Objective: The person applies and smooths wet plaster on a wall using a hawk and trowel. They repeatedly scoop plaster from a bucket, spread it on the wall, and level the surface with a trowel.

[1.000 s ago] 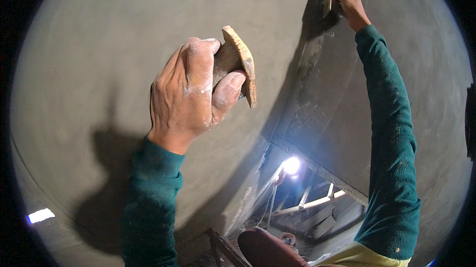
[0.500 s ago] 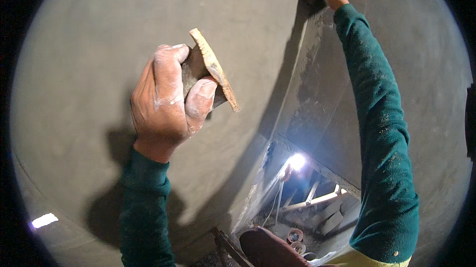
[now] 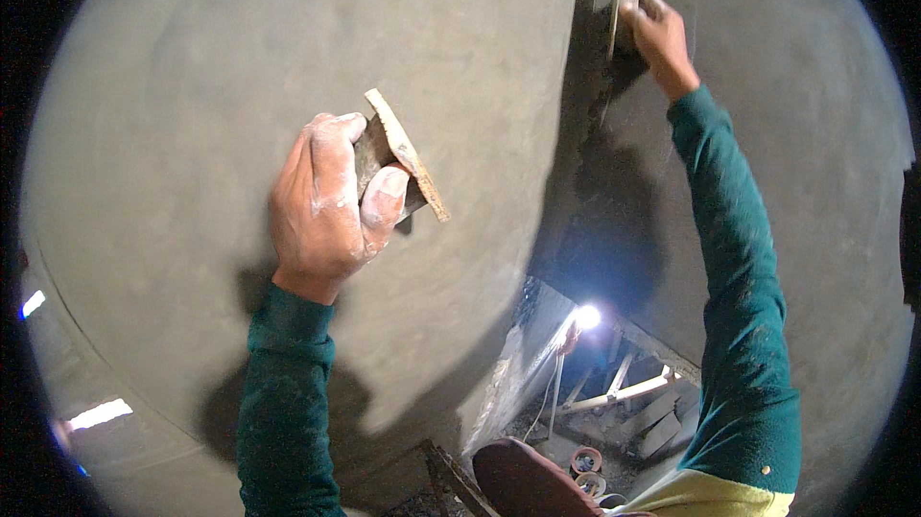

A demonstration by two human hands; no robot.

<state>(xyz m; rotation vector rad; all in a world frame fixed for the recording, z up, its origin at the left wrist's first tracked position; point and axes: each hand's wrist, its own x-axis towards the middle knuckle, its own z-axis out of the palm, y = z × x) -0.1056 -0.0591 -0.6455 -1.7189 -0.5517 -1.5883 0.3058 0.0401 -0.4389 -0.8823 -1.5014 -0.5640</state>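
Note:
My left hand [image 3: 321, 205], dusted with white, is wrapped round a small wooden board [image 3: 403, 148] with a rough pale edge and a grey, mortar-stained side. It is held in front of the smooth grey plastered wall [image 3: 460, 57]. Up at the right, my right hand [image 3: 664, 45] grips a plastering trowel [image 3: 616, 13] by its handle. The trowel's thin blade shows nearly edge-on, close to the corner where two walls meet. Whether the whole blade touches the plaster cannot be made out.
A bright lamp [image 3: 587, 317] on a stand shines from below, beyond an opening. Pale bars [image 3: 624, 390], slabs and round containers [image 3: 586, 460] lie down there. My brown shoe or knee shape [image 3: 528, 483] and a dark wooden bar [image 3: 451, 479] are at the bottom. Strong shadows darken the corner.
My right hand and the trowel have shifted down in the picture, and the blade now shows edge-on away from the corner line. My left hand still grips the board, slightly lower.

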